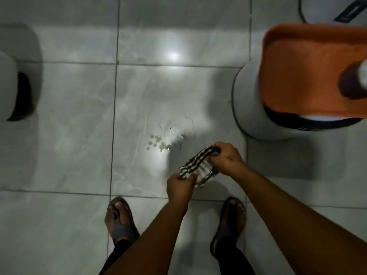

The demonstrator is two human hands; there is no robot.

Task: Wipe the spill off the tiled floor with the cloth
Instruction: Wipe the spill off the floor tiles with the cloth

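The person stands on the tiled floor point(65, 120), both feet in dark sandals, arms extended forward and down.

Cloth: a striped dark-and-light cloth point(198, 167) is held in the air between the two hands, above the floor and not touching it. It is bunched and stretched diagonally from lower left to upper right.

Left hand point(179, 186): fingers closed around the lower end of the cloth, gripping it in a loose fist.

Right hand point(226, 157): fingers curled and pinching the upper end of the cloth, with the back of the hand facing up.

Spill point(160, 140): a cluster of small pale droplets and thin wet streaks lies on the floor just ahead and left of the cloth, near a bright reflection of light. The cloth is near the spill but apart from it.

Surroundings: a round grey stool point(250, 108) stands to the right, partly under an orange tray point(301, 76) whose surface is blurred. Another pale rounded object point(8, 86) sits at the left edge; its type cannot be determined.
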